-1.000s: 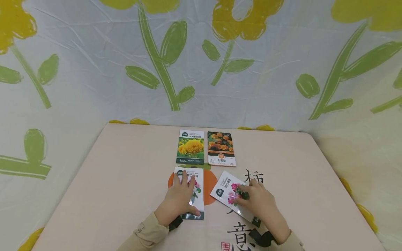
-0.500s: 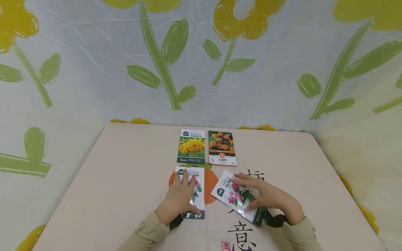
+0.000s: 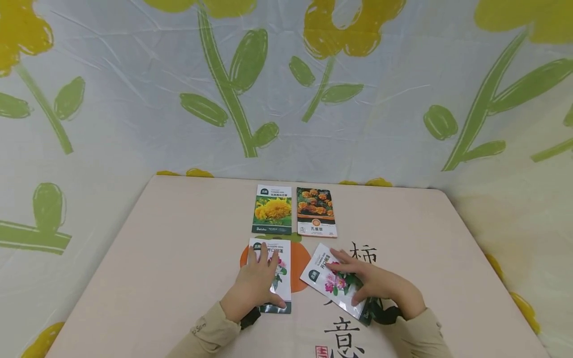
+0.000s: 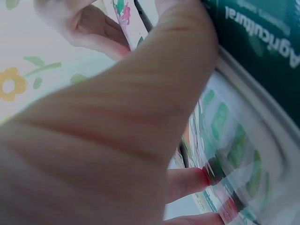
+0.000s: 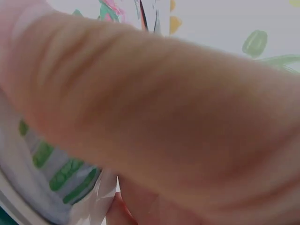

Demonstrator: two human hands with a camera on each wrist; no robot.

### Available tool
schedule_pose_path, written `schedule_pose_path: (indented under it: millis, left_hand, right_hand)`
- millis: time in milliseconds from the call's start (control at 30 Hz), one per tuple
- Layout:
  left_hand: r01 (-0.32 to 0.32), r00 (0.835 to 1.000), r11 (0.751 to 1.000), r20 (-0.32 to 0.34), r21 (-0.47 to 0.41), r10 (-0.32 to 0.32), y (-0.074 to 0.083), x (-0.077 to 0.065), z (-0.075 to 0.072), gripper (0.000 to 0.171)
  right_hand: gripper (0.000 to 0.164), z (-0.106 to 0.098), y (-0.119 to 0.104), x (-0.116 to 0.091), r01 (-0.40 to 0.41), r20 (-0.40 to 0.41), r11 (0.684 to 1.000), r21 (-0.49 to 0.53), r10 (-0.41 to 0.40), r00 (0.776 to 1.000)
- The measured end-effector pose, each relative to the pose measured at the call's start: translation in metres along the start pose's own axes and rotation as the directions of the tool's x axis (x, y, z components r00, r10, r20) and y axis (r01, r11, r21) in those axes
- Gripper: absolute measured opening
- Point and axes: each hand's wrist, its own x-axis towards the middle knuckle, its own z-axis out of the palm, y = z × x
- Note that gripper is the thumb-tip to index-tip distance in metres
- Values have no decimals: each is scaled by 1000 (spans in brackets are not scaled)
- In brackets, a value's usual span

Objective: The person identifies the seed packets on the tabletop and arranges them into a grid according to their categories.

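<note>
Two flower seed packets with pink blooms on white lie in the near middle of the table. My left hand (image 3: 256, 281) rests on the left seed packet (image 3: 281, 278), its fingers spread over the front and its thumb near the dark lower band. In the left wrist view, fingertips press on that glossy packet (image 4: 234, 126). Over the tilted right seed packet (image 3: 320, 271) lies my right hand (image 3: 380, 283), fingers extended across its printed front and thumb apart near the lower part. The right wrist view is mostly filled by a blurred finger, hiding much of the packet (image 5: 61, 173).
Behind stand out two more flat packets: a yellow-flower seed packet (image 3: 271, 210) and an orange marigold seed packet (image 3: 316, 213), side by side. The pink tablecloth (image 3: 188, 248) bears black characters (image 3: 343, 338) and an orange fruit print. A flowered curtain (image 3: 385, 124) rises behind the table.
My right hand has loosened its pinch on the right packet and shifted right, its fingers now spread over it. The left hand and the other packets have kept their places.
</note>
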Motion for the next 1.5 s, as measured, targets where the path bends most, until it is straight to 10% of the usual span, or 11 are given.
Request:
schedule_pose_path:
  millis: [1033,1500]
  left_hand:
    - [-31,999,999,-7,16,31,0,-3,-1,122]
    - [-25,1000,999,-6,27,25,0,-1,0,122]
  right_hand:
    - [85,18,-5,-7,-45,-117,999,18,47,992]
    - [89,38,-15,-3,-116,-277,984,-136,75,958]
